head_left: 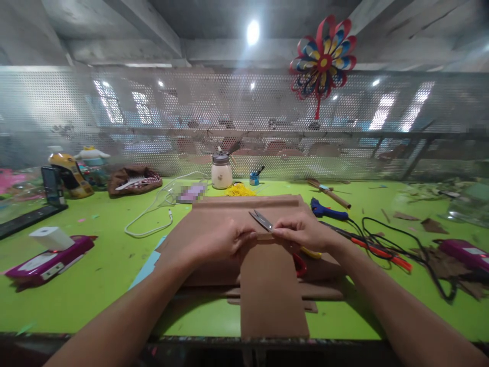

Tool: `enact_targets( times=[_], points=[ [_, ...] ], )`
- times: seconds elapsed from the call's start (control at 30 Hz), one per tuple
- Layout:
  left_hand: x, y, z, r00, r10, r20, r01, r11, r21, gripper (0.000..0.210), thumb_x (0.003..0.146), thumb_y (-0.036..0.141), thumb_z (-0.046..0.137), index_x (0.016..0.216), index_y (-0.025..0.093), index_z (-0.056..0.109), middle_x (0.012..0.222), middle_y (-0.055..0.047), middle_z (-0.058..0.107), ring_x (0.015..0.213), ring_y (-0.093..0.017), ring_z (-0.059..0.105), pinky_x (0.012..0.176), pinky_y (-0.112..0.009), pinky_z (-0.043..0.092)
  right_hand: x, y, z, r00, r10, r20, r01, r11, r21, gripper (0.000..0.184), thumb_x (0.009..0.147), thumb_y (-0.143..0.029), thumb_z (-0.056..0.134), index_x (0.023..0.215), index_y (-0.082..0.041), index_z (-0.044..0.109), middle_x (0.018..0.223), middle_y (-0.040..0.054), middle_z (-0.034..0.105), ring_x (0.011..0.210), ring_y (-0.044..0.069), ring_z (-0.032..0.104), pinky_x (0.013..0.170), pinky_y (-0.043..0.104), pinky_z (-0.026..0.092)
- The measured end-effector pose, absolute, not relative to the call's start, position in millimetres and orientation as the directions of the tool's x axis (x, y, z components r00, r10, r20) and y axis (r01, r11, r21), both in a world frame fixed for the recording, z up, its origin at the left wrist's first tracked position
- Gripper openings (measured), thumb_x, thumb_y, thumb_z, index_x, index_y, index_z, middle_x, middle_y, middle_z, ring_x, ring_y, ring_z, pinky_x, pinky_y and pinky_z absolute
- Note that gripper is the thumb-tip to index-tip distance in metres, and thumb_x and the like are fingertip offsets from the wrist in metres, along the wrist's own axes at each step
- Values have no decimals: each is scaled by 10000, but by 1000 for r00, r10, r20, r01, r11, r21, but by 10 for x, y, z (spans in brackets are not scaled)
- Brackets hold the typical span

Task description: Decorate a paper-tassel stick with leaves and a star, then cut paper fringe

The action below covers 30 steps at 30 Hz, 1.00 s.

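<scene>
A narrow strip of brown cardboard [271, 290] hangs toward me over the table's front edge, its far end creased into a small flap. My left hand [229, 239] is closed on the left corner of that end. At the right corner my right hand [300, 229] pinches the same end between thumb and fingers. Scissors [262, 220] lie beneath the hands, blade tips pointing away to the left. Their red handle loop shows below my right hand; the middle is hidden. Underneath is a stack of larger brown cardboard sheets [206, 219].
To the right lie a blue glue gun [328, 210], a red-handled tool [382, 252] and black cable [405, 229]. Yellow strands [240, 190], a pale jug [221, 171] and a blue ink bottle [254, 178] stand behind. A purple power strip [49, 260] sits left.
</scene>
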<state>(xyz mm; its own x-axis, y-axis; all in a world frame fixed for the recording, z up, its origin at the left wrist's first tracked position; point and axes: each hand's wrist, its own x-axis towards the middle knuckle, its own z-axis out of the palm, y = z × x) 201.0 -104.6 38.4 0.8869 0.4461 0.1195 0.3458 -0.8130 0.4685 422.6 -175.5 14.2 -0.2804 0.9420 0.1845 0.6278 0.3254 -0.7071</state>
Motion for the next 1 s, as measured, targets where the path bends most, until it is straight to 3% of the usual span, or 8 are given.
enact_targets(
  times=[0.13,0.27,0.37,0.5,0.63,0.77,1.0],
  points=[
    [2009,-994,375,921,388,28,338,-833,439,392,896,342,345,693,144,616,509,-3,548,473,-96,432,515,-212,317,4140,-1790,172,-352,920,169,693,378,-613,243,847,-347,513,920,-185,678,815,17,686,704,124,575,607,209,415],
    [2034,-996,382,926,369,78,297,-841,452,334,891,344,379,847,158,653,734,-30,659,629,-122,529,596,-210,367,4092,-1815,190,-354,917,185,742,395,-542,272,872,-321,471,879,-171,698,781,19,692,674,124,561,592,212,391],
    [2061,-991,380,934,350,75,246,-780,575,298,886,337,408,974,186,649,929,-33,675,793,-145,572,681,-214,396,4102,-1817,205,-352,918,180,738,391,-550,304,884,-312,444,820,-146,690,703,16,661,616,107,523,564,207,373],
    [2106,-976,336,942,331,53,177,-627,759,304,874,333,433,1024,174,644,1019,-45,666,910,-168,578,763,-234,414,4150,-1796,200,-360,919,163,692,380,-614,320,882,-329,440,764,-137,668,638,-3,613,562,89,482,519,196,349],
    [2141,-983,286,925,376,62,183,-581,793,272,853,292,448,930,136,658,921,-49,676,826,-160,576,711,-232,417,4147,-1789,181,-370,918,143,695,375,-614,289,877,-330,448,829,-144,663,706,8,638,614,102,513,540,196,360],
    [2151,-1001,290,902,427,67,257,-655,710,231,830,276,463,800,120,631,715,-13,625,668,-126,522,596,-207,379,4046,-1805,168,-367,908,200,761,417,-497,267,890,-325,433,875,-163,645,768,21,646,681,124,526,601,217,367],
    [2112,-1011,376,914,381,140,178,-686,705,215,840,282,455,754,130,582,666,21,530,625,-93,460,563,-187,343,3980,-1844,236,-324,922,214,825,386,-414,315,909,-342,393,791,-161,621,710,26,613,636,125,492,571,222,333]
  ],
)
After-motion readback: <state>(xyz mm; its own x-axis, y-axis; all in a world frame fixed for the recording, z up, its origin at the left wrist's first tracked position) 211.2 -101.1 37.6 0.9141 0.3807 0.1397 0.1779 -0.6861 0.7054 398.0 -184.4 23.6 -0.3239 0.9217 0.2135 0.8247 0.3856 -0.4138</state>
